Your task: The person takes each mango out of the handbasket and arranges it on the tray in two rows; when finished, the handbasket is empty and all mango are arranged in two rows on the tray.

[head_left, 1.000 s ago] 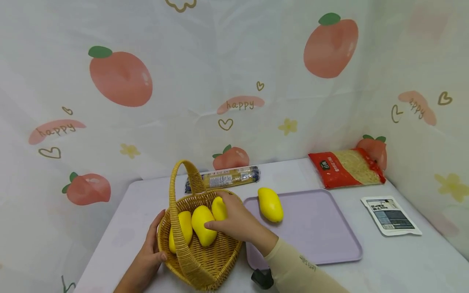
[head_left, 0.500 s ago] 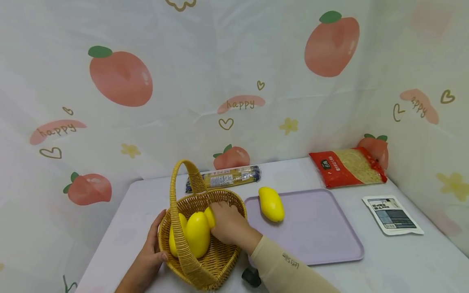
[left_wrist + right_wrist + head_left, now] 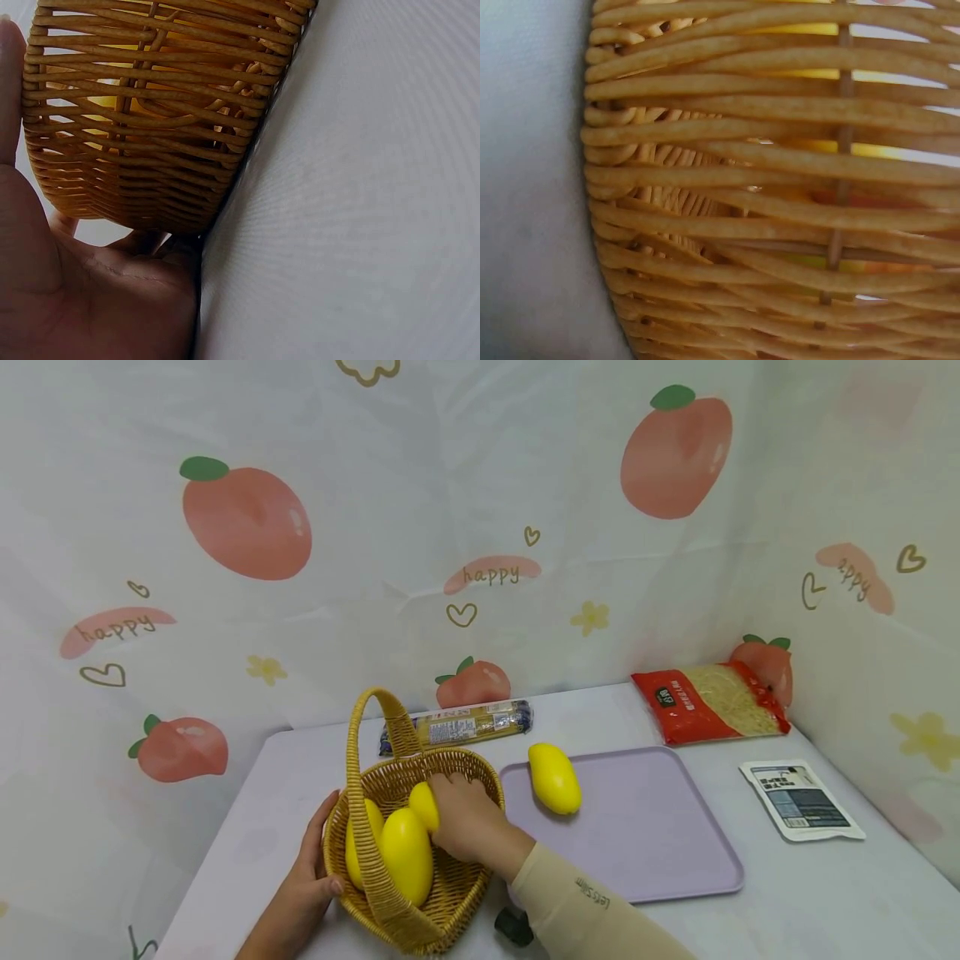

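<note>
Peach-printed cloth [image 3: 375,518] backs a white table [image 3: 588,718].

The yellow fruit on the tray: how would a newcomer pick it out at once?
Find the lilac tray on the white table, right of the wicker basket. The yellow fruit lies at the tray's far left corner. Unlike the other yellow fruits, it is outside the basket.
</note>
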A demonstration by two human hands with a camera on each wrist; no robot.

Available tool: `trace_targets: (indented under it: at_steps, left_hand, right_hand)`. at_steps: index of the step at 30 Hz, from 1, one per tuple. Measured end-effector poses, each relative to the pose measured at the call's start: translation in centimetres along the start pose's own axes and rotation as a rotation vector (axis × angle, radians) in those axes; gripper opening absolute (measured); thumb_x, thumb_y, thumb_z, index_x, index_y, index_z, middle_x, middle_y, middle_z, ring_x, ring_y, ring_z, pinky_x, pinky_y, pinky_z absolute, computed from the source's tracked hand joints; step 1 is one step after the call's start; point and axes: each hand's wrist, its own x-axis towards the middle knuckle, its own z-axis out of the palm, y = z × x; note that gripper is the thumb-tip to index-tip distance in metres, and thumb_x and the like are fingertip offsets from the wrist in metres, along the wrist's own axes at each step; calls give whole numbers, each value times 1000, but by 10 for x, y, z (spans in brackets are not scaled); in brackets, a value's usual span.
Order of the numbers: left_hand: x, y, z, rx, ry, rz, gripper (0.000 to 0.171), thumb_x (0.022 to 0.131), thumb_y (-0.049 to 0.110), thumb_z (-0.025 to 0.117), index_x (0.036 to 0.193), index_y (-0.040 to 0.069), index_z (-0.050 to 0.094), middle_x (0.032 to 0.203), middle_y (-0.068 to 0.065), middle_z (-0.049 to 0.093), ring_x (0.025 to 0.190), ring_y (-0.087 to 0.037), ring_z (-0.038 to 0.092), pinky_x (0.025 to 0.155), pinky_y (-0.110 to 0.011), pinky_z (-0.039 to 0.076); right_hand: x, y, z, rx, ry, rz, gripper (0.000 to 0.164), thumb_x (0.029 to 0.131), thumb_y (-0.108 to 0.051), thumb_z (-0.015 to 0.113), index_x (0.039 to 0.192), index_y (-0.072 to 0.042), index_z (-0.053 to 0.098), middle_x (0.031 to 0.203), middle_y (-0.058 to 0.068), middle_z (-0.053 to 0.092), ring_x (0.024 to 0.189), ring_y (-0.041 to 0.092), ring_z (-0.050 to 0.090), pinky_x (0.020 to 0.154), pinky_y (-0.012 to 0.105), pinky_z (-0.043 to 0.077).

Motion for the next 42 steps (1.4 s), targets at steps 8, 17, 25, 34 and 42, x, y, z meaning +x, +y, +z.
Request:
trace_targets:
  at_steps: [8,17,25,34,42]
  left_hand:
    - [0,1,0,8,1,1,108,102,42,80,176,33,1,179,-8,-6,152,-3,27,114,-19,32]
    - [-1,1,0,10,5,6,109,102,42,79,176,31,-1,179,-9,-6,152,-1,26,114,-19,32]
    - [-1,3,0,12,6,8,108,102,42,79,176,31,0,178,-10,-5,152,-5,29,113,-20,34]
    - [1,4,0,1,0,8,108,102,42,80,176,33,1,178,-9,-5,153,-4,26,114,-19,31]
    - [0,2,3,-1,10,8,111,101,42,81,176,30,1,178,-12,-7,150,-3,31,113,-20,35]
  right_hand:
    - [-4,2,-11,116,-1,-8,77,92,-16,87,160,-11,52,134,18,57,110,30,57,90,47,54]
    - [-8,10,-32,271,44,-52,83,94,-9,85,166,-10,44,146,20,53,123,34,54,98,53,52]
    - [-28,26,-41,427,76,-147,83,96,-10,83,167,-18,40,144,14,45,116,27,53,99,52,50]
    - [-58,45,-48,503,157,-225,83,98,-14,84,167,-20,38,152,8,49,125,23,53,106,53,48]
    - [-84,61,-55,466,210,-284,81,98,-13,84,166,-19,41,149,5,51,125,21,53,101,45,53]
